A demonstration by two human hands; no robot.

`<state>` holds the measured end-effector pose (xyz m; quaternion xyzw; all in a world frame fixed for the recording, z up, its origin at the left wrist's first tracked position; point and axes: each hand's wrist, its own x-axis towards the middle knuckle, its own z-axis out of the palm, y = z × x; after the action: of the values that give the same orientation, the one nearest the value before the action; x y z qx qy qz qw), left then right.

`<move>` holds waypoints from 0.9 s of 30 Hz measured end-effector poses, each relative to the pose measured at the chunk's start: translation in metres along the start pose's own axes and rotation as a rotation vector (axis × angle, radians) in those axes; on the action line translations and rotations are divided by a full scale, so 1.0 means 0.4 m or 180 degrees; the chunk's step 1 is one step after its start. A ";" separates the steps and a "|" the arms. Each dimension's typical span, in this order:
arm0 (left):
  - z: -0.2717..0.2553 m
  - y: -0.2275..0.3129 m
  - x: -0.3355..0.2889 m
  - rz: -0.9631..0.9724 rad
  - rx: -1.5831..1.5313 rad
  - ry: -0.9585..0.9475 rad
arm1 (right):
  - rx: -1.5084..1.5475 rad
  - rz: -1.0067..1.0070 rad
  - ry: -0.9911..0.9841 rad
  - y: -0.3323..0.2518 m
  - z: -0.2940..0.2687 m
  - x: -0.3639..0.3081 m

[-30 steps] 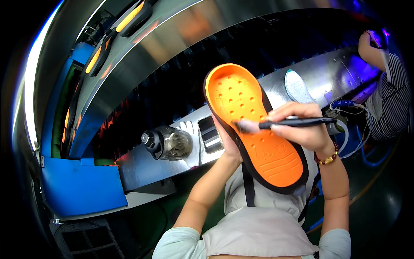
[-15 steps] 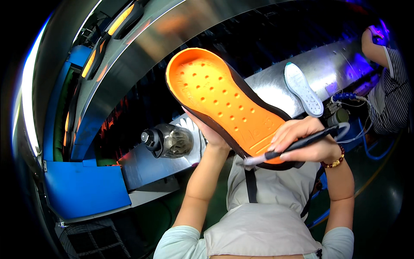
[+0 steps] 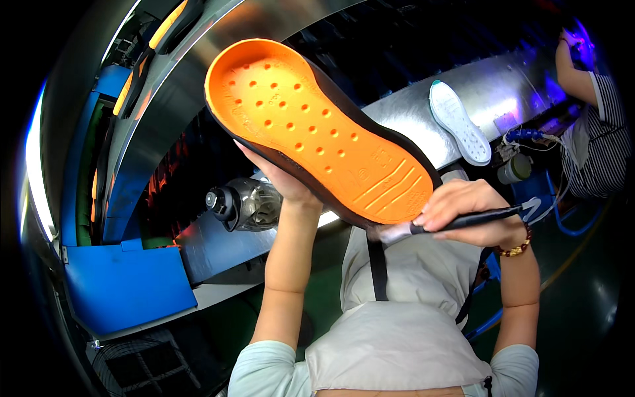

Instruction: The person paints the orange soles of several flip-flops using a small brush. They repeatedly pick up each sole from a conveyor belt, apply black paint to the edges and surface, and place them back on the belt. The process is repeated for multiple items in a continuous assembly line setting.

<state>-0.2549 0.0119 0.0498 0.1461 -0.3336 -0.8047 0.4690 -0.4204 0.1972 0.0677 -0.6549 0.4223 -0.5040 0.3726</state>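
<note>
An orange shoe sole (image 3: 311,132) with a black outer wall is held up in front of me, its dimpled inner face toward me. My left hand (image 3: 281,177) grips it from beneath along its left edge, and most of those fingers are hidden behind the sole. In my right hand (image 3: 469,205) is a brush (image 3: 466,220) with a dark handle and pale bristles, pinched between thumb and fingers. Its bristle tip meets the black rim at the sole's near end.
Beyond the sole, a white sole (image 3: 458,122) lies on the metal ledge (image 3: 397,109). A dark-capped clear bottle (image 3: 248,205) lies left of my left wrist. More orange-and-black soles (image 3: 132,86) line the far left. Another person (image 3: 598,126) works at far right, beside a small pot (image 3: 516,169).
The orange sole and my left hand have shifted up and left. The brush still works at the near rim, with its tip moved slightly up. The white glove near the bottle no longer shows.
</note>
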 end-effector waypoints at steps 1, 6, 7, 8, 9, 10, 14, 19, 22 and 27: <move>0.003 0.007 0.001 0.0063 0.0084 0.0043 | 0.0101 0.0026 -0.0158 -0.005 -0.012 -0.007; 0.041 0.016 0.008 0.0190 0.0311 0.0103 | -0.0321 0.0442 0.0543 0.021 -0.023 -0.040; 0.042 0.019 0.009 0.0280 0.0427 0.0147 | -0.0515 0.0363 0.0277 0.021 -0.017 -0.040; 0.041 0.022 0.010 0.0371 0.0544 0.0192 | -0.0828 0.0189 0.0112 0.014 -0.010 -0.039; 0.039 0.028 0.013 0.0290 0.0419 0.0071 | -0.0847 0.0187 -0.0183 0.005 -0.021 -0.037; 0.037 0.031 0.020 0.0194 0.0273 -0.0066 | -0.0319 0.0125 -0.0168 0.014 -0.033 -0.039; 0.084 0.046 0.049 0.0133 -0.0052 -0.0239 | 0.1347 0.0381 0.0847 0.064 -0.037 -0.057; 0.095 0.000 -0.025 -0.0561 -0.1556 -0.1755 | 0.2276 0.0226 0.1387 0.036 0.019 -0.020; 0.068 -0.102 -0.105 0.0685 -0.0807 -0.1824 | 0.2872 0.0519 0.1782 0.010 0.080 0.007; 0.059 -0.073 -0.108 -0.0084 -0.1181 -0.0648 | 0.1269 -0.0081 0.1175 -0.001 0.091 0.010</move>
<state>-0.2648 0.0680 0.0441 -0.0205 -0.2234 -0.8690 0.4411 -0.3843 0.1961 0.0617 -0.4708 0.3673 -0.6926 0.4046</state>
